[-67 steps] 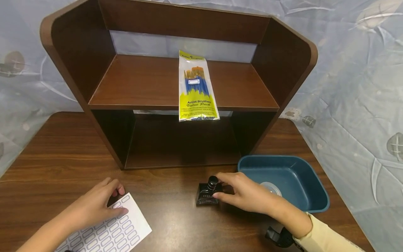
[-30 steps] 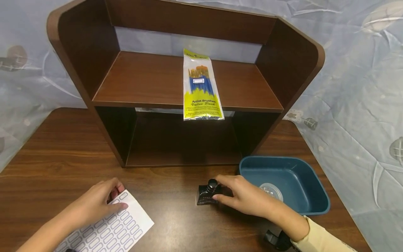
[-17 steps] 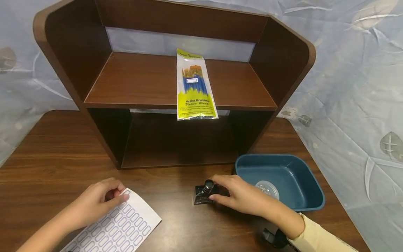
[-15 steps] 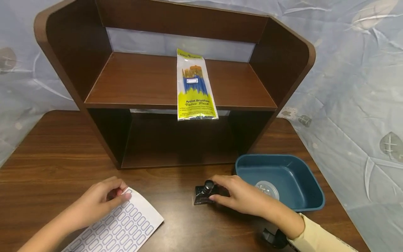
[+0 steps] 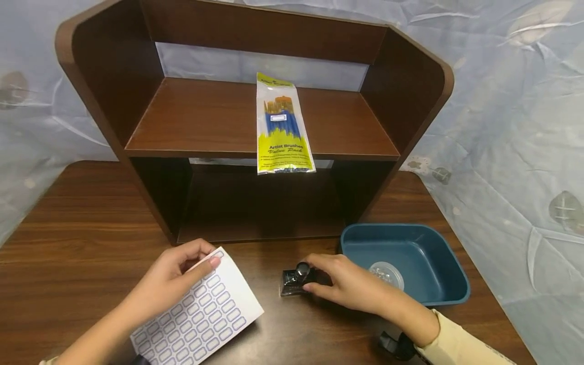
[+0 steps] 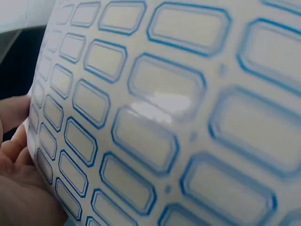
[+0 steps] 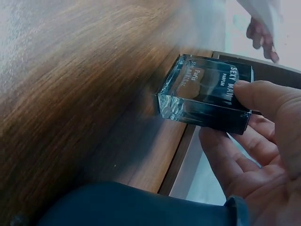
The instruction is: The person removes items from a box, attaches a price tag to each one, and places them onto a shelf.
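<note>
My left hand point(image 5: 175, 279) pinches the top corner of a white sheet of blank stickers point(image 5: 201, 309) with blue borders, its thumb on the front face. The sheet is lifted and bowed, and in the left wrist view its rows of labels point(image 6: 146, 136) fill most of the picture. My right hand point(image 5: 349, 284) grips a dark glass perfume bottle point(image 5: 294, 281) with a round black cap, upright on the table. Lettering shows on the bottle point(image 7: 207, 89) in the right wrist view, with the thumb over one face and fingers behind.
A brown two-tier shelf point(image 5: 219, 116) stands at the back of the wooden table point(image 5: 82, 218). A pack of artist brushes point(image 5: 285, 132), bearing one label, overhangs its upper board. Right of the bottle is a blue basin point(image 5: 420, 253) holding a clear round container point(image 5: 387, 274).
My left hand has moved right and farther from me, bringing the sticker sheet up and closer to the bottle. The right hand and the perfume bottle have stayed almost in place.
</note>
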`<state>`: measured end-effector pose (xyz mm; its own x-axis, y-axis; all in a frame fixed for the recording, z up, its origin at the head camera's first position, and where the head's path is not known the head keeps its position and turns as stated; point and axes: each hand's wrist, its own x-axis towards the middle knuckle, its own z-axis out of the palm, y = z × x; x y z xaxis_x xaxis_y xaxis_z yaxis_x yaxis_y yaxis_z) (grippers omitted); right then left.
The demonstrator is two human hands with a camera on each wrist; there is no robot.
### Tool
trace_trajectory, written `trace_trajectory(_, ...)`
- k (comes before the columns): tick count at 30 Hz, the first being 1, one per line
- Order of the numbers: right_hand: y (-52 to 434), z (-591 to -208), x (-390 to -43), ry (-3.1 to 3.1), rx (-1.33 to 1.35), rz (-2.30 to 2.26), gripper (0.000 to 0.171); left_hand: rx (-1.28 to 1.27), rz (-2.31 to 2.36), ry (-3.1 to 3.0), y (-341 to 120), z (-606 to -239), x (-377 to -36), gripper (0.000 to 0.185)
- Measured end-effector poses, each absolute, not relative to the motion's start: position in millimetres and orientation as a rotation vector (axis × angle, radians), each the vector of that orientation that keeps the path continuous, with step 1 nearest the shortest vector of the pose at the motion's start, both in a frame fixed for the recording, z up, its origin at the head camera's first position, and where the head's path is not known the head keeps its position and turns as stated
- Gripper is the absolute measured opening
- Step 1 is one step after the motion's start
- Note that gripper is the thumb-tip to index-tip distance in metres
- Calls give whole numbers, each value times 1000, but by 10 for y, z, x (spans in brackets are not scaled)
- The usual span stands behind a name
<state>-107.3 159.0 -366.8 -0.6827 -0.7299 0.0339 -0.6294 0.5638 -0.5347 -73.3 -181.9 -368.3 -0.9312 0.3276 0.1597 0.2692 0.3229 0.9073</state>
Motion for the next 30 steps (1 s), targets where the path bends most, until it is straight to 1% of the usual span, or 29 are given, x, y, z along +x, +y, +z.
trace_trajectory(5,1570,-3675,-1069,2599,-1149,-789,29,511,1733,2474,-1644,-3600,-775,13)
trace_trajectory(12,1578,-3683,-1059,2619,-1149,-788,27,524,1764,2460,-1418,-3499,-813,21)
trace_trajectory(16,1577,-3683,-1060,2614,-1136,-797,28,575,1824,2404,-1307,-3440,-812,24)
trace_trajectory(20,1579,-3675,-1065,2607,-1147,-785,31,604,1835,2364,-1221,-3387,-794,23)
trace_trajectory(27,1635,-3557,-1077,2524,-1097,-774,46,632,1790,2404,-1093,-3326,-751,20)
trace_trajectory(30,1671,-3474,-1081,2471,-1103,-851,46,650,1786,2432,-1051,-3309,-733,20)
